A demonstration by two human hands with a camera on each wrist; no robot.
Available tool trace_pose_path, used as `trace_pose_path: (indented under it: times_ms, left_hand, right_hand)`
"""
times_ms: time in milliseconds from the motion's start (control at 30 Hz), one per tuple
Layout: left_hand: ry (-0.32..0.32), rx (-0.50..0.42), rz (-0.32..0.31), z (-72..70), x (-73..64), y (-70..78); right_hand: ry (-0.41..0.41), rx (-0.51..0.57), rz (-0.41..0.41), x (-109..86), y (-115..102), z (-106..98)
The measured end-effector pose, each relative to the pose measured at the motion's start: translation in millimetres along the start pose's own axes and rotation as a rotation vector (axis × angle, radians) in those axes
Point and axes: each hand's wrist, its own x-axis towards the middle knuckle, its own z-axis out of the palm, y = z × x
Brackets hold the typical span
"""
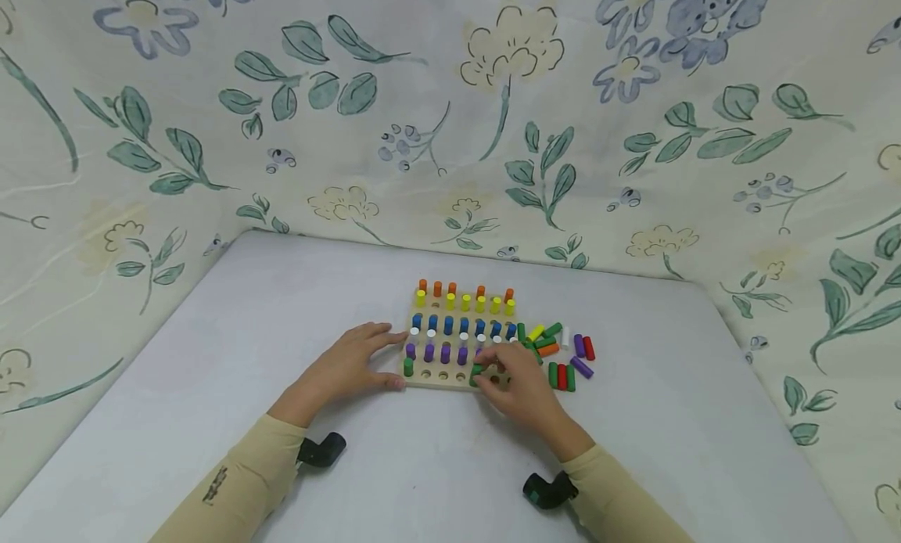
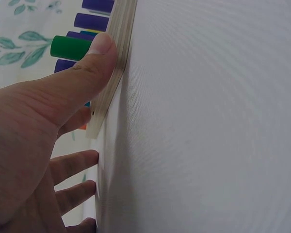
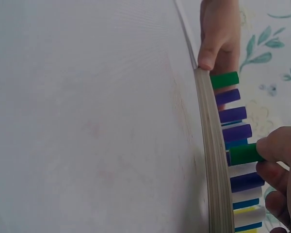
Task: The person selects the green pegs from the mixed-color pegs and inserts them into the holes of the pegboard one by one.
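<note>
A wooden pegboard (image 1: pixel 442 384) carries rows of orange, yellow, blue, white and purple pegs. One green peg (image 1: pixel 408 367) stands in its front left corner, with bare holes to its right. My left hand (image 1: pixel 345 368) rests against the board's left end, thumb on the edge beside that corner peg and fingers spread. Between thumb and index finger, my right hand (image 1: pixel 526 382) pinches another green peg (image 3: pixel 245 154). This peg is at the front row, its lower end right at the board face. The right hand hides part of the board's front right side in the head view.
Loose pegs lie right of the board: a red peg (image 1: pixel 589 348), a purple peg (image 1: pixel 581 368), an orange peg (image 1: pixel 548 350), a white peg (image 1: pixel 565 338) and several green ones. Behind the white table (image 1: pixel 317 277) hangs a floral cloth (image 1: pixel 422 136).
</note>
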Motion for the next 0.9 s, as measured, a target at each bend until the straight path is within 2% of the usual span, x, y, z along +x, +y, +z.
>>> trace_pose_path:
  times_ms: [900]
  left_hand:
    - [-0.002, -0.008, -0.018, -0.6, -0.7, 2.6]
  right_hand:
    - [-0.031, -0.036, -0.033, 10.9, -10.5, 17.4]
